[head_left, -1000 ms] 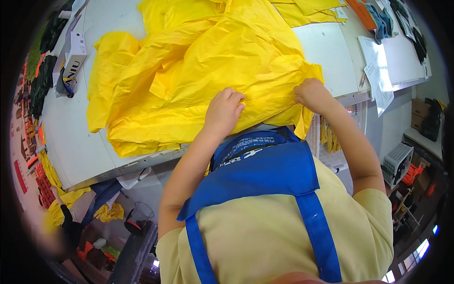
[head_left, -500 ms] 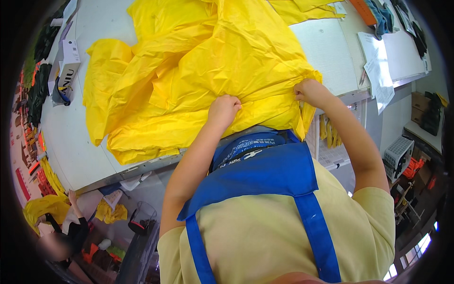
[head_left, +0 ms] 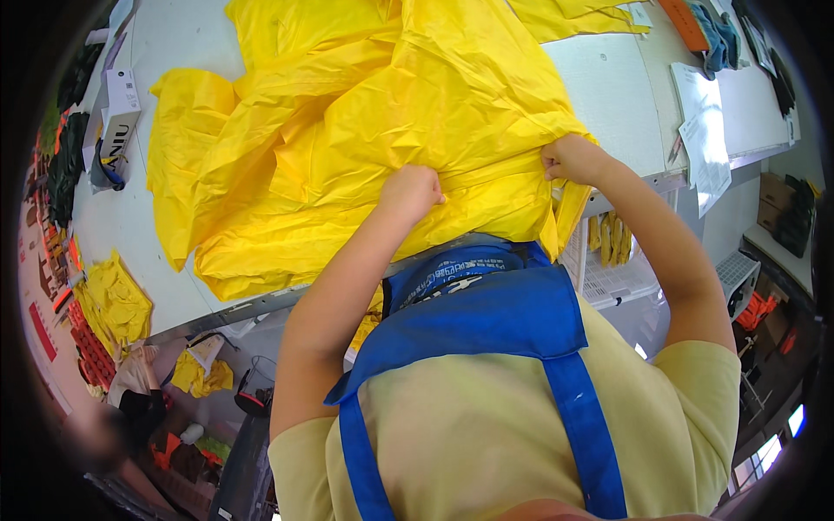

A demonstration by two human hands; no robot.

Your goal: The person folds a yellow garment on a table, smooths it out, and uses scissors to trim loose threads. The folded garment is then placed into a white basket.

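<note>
Right now both my hands are on the big yellow sheet, a thin crinkly fabric spread in loose folds over the white surface. My left hand is closed, pinching a fold at the near edge of the sheet, about the middle of that edge. My right hand is closed too, gripping the sheet at its near right corner, right at the rim of the surface. Between the two hands the edge runs fairly straight; some of the sheet hangs down over the rim just below my right hand. I wear a blue apron over a pale yellow shirt.

On the left of the surface stands a white box, close to the sheet, touching or not I cannot tell. On the far right lie white papers with a pen beside them, well apart from the sheet. Under the surface, by my right arm, sits a white crate with yellow pieces in it. More yellow fabric lies down on the left, below the surface edge.
</note>
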